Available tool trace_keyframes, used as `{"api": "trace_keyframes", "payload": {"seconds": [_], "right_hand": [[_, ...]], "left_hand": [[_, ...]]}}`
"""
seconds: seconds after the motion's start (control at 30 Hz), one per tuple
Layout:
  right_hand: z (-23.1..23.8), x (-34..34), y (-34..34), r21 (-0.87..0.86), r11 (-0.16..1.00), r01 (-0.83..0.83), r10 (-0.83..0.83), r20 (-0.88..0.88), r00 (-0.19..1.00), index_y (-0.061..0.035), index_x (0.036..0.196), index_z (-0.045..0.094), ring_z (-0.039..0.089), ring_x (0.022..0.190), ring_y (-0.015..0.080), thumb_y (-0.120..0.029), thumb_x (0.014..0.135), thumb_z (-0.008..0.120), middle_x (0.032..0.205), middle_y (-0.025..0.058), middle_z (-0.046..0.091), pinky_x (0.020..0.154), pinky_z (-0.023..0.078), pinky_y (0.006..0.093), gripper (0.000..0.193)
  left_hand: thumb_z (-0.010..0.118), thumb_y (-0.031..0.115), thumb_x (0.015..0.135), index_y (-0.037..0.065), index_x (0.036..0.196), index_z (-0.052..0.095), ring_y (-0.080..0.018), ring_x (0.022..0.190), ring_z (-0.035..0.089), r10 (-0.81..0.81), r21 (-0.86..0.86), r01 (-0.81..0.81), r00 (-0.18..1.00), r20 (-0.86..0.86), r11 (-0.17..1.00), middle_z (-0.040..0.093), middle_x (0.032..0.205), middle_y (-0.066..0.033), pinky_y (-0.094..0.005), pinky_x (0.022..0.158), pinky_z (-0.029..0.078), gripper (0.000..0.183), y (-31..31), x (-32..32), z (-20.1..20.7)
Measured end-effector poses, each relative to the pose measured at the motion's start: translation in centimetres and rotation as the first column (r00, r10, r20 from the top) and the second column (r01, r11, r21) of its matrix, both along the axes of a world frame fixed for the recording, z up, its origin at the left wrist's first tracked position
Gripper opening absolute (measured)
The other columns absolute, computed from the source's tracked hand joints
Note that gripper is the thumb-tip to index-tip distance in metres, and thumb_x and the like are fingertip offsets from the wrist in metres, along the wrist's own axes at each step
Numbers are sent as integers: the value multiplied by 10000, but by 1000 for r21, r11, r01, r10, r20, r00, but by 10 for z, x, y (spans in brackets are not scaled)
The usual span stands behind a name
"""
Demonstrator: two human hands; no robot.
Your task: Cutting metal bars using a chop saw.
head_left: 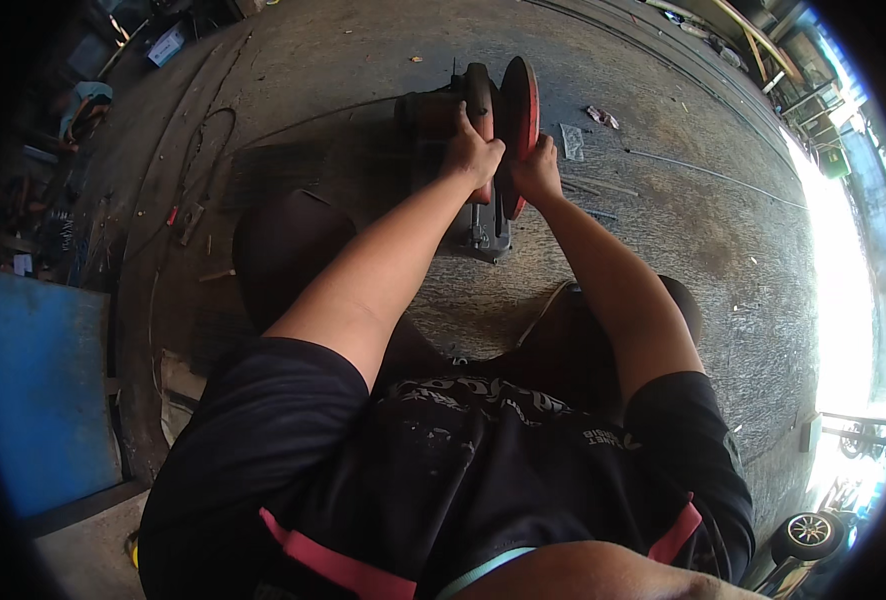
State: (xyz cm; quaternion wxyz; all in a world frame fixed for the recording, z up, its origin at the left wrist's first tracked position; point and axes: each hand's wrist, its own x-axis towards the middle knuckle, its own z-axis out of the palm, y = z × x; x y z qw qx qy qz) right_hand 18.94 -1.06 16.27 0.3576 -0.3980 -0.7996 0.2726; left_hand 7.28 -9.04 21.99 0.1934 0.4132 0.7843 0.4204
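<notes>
One left hand [473,156] clamped on guard [479,90], one right hand [537,175] clamped on disc [524,100], upper centre of frame; disc alongside, whether fastened we cannot tell.

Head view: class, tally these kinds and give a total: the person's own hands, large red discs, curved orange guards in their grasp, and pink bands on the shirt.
Hands: 2 (left hand, right hand)
Large red disc: 1
Curved orange guard: 1
Pink bands on the shirt: 2
Total: 6
</notes>
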Motion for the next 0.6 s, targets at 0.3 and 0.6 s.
{"api": "trace_keyframes", "payload": {"seconds": [0.3,0.6], "right_hand": [[7,10,57,-232,973,20,-27,-27,999,21,1222,479,603,934,239,-275,815,672,1040,147,633,851,460,325,539],[38,5,54,-256,966,10,-6,17,1000,2,1234,502,598,1052,352,-396,784,658,1077,245,622,903,456,403,620]], "left_hand": [[611,168,753,73,1420,71,-485,866,605,1,165,1,1000,-15,986,602,947,-332,-506,785,493,863,-14,13,-47],[598,152,755,84,1386,137,-475,837,615,20,260,-16,1000,-12,965,611,932,-295,-507,771,493,785,-20,17,-61]]}}
